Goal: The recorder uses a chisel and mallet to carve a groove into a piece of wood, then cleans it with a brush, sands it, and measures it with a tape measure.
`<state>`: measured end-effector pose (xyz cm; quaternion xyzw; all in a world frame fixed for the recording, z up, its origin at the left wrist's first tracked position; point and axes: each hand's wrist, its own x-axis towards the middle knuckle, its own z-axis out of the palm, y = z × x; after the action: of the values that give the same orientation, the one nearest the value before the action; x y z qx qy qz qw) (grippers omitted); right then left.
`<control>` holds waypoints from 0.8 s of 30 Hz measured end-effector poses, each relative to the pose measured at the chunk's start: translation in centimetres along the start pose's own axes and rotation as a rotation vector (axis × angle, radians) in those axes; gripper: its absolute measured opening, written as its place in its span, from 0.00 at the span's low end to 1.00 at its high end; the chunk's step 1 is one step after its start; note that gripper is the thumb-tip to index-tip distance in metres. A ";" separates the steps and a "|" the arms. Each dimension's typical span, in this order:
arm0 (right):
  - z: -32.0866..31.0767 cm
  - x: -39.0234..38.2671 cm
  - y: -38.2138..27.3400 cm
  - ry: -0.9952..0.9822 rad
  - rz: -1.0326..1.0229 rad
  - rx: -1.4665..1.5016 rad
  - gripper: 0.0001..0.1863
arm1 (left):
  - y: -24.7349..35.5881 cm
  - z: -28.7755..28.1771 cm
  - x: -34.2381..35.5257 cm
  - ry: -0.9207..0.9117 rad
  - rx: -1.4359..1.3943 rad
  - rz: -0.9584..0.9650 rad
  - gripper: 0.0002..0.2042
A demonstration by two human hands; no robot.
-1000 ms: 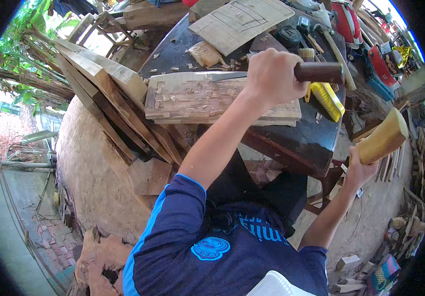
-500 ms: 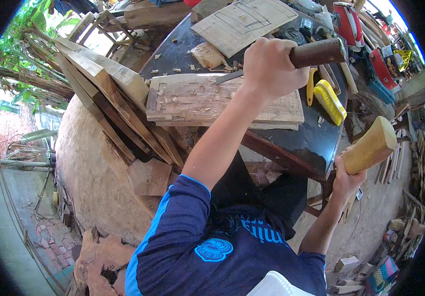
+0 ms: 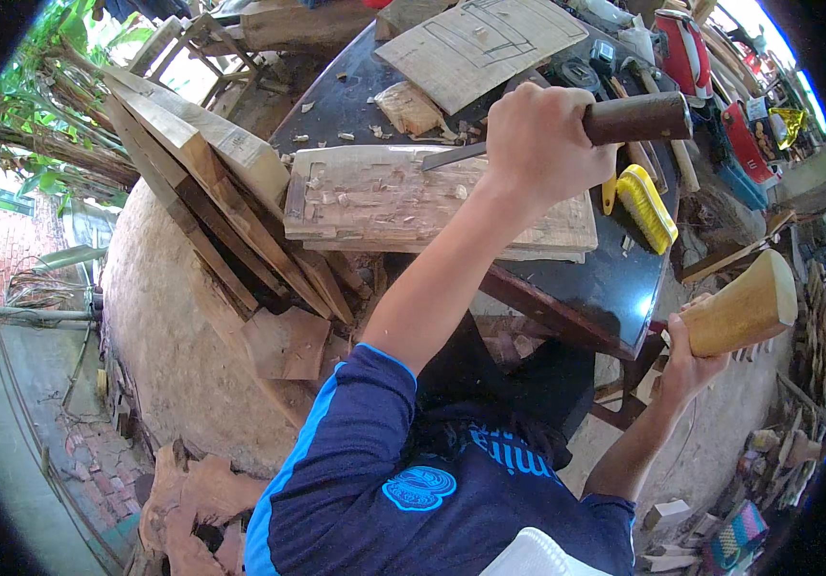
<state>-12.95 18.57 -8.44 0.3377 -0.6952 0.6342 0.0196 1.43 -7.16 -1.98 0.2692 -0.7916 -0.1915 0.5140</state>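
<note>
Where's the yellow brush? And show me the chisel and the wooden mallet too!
Yellow brush (image 3: pixel 645 204): head camera view, on its wide end.
Chisel (image 3: pixel 636 119): head camera view, on its brown handle.
Wooden mallet (image 3: pixel 736 304): head camera view, on its thick, pale head.

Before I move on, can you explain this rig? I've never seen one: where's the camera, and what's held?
There is no machine: a person works bare-handed, seen by a fisheye camera worn on the head, so straight edges bend. The left hand has a chisel in its grip, its blade over a roughly carved board on the dark table. The right hand holds a yellowish wooden mallet off to the side. A yellow brush and a line-marked flat panel are also on the table.
</note>
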 end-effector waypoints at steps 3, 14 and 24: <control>-0.6 1.3 -0.8 0.077 -0.071 -0.041 0.22 | 0.1 -0.2 0.2 -0.004 -0.016 -0.003 0.08; 8.4 6.6 -2.6 -0.297 -0.127 -0.100 0.18 | -0.5 -0.4 -0.5 -0.067 0.009 0.004 0.08; 5.1 8.2 -4.0 -0.204 -0.050 -0.509 0.18 | -0.9 1.0 -1.0 -0.107 0.180 0.070 0.08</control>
<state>-15.21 10.48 -2.26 0.4011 -0.8220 0.4012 0.0493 1.08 -7.18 -3.60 0.2758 -0.8409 -0.1154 0.4511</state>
